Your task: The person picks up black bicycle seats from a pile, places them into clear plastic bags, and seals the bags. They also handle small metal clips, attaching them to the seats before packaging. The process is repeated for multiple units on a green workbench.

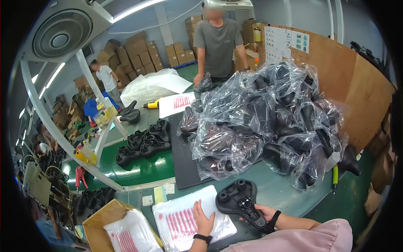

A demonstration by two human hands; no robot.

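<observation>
My right hand (265, 213) grips a black bicycle saddle (238, 197) by its narrow nose. The saddle is turned so that its underside, with round mounts at the wide end, faces up. On a stack of clear plastic bags with red print (178, 216) lies my left hand (203, 220), fingers spread and nothing held. The saddle's wide end is just right of the stack. Beyond both hands rises a large heap of bagged black saddles (252, 122), reaching across the right of the table.
A cardboard box (98, 224) with more printed bags stands at the left. Unbagged saddles (149, 140) sit farther off, near a yellow-and-black tool (152, 104). A green tool (335, 179) is at the right edge. Across the table stands a person (218, 46).
</observation>
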